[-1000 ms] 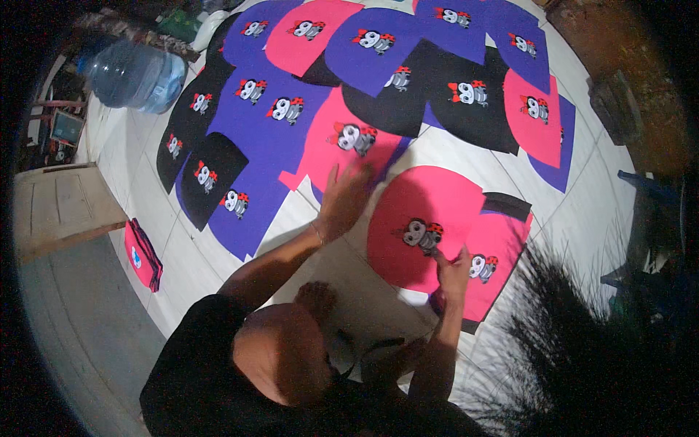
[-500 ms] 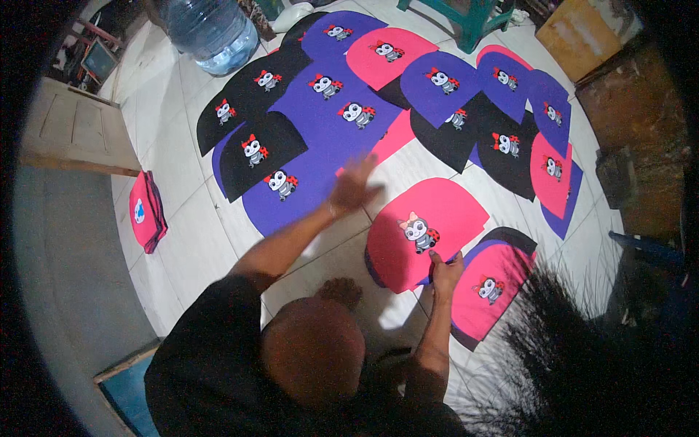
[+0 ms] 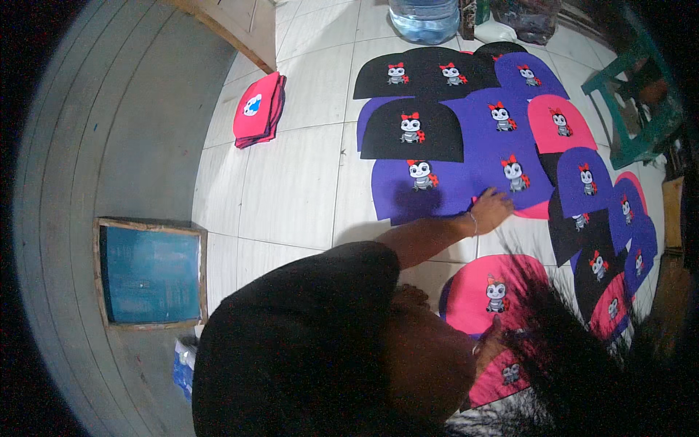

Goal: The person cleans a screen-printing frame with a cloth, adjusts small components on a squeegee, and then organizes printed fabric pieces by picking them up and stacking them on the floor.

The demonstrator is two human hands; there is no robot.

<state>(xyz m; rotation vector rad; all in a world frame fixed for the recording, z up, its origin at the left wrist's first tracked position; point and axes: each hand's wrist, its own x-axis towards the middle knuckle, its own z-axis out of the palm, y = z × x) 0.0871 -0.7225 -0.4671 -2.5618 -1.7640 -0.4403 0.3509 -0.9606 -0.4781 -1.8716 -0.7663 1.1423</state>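
Observation:
Dome-shaped fabric pieces in purple, black and pink, each with a ladybug print, lie spread on the floor. My left hand [image 3: 491, 211] reaches to the lower edge of a large purple piece [image 3: 484, 160], its fingers outstretched beside a pink piece [image 3: 534, 211] that shows partly beneath. My right hand [image 3: 491, 344] grips the near edge of a pink-topped stack of fabric pieces [image 3: 470, 291], thumb on top. Its other fingers are mostly hidden. Closer to me, another pink piece [image 3: 486, 386] lies partly covered by dark strands.
A small pile of pink and dark pieces [image 3: 255, 120] rests on the tiles at the far left. Beyond the spread stand a water jug [image 3: 426, 20] and a green stool [image 3: 626, 95]. A blue framed panel [image 3: 151, 273] is at left; dark bristly strands [image 3: 561, 349] block the lower right.
The view has swung left, bringing the blue panel fully in. My left hand has come down from above the floor to the purple piece's edge. My right hand stays on the pink-topped stack.

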